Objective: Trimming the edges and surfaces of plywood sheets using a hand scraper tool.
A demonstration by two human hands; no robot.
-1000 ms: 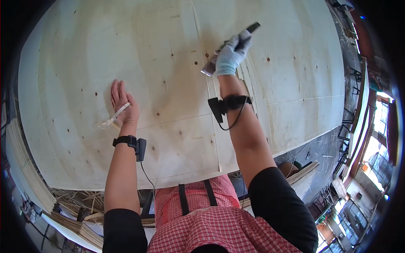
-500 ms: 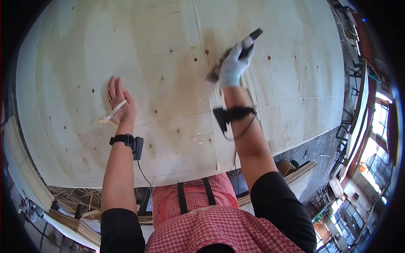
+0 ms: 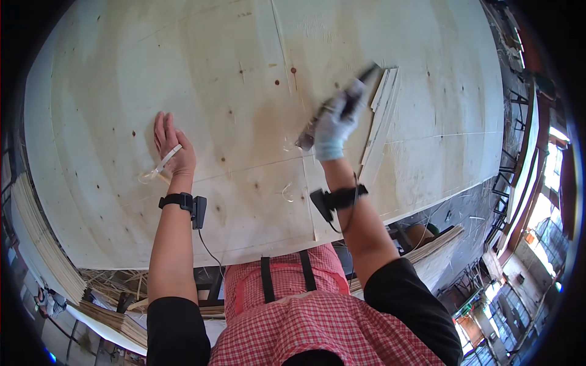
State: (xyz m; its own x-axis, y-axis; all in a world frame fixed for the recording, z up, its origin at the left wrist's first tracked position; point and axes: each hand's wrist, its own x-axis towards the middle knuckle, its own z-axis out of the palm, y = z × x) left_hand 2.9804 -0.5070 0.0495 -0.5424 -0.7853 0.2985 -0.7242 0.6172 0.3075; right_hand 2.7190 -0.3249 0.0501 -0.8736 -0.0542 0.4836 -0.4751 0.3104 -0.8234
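Note:
A large pale plywood or veneer sheet [image 3: 201, 79] with dark knots lies under both hands. My left hand [image 3: 174, 149], bare, rests on it at the left with fingers stretched out. A pale narrow band [image 3: 168, 157] with a clear loop at its end crosses the back of this hand. My right hand [image 3: 332, 127], in a white glove, is closed round a long dark flat tool [image 3: 368, 73], slanting from upper right to lower left. Motion blurs it, so its exact kind and whether it touches the sheet cannot be told.
Thin wood strips [image 3: 381, 113] lie on the sheet just right of my gloved hand. A small clear curl [image 3: 287, 193] lies nearer me. Stacked sheets [image 3: 46, 238] stand at the left, more boards [image 3: 436, 247] at the near right. Wood scraps [image 3: 119, 282] lie below the near edge.
My right hand has moved nearer to me with the dark tool, so the thin wood strips show more fully. My left hand has stayed in place on the sheet.

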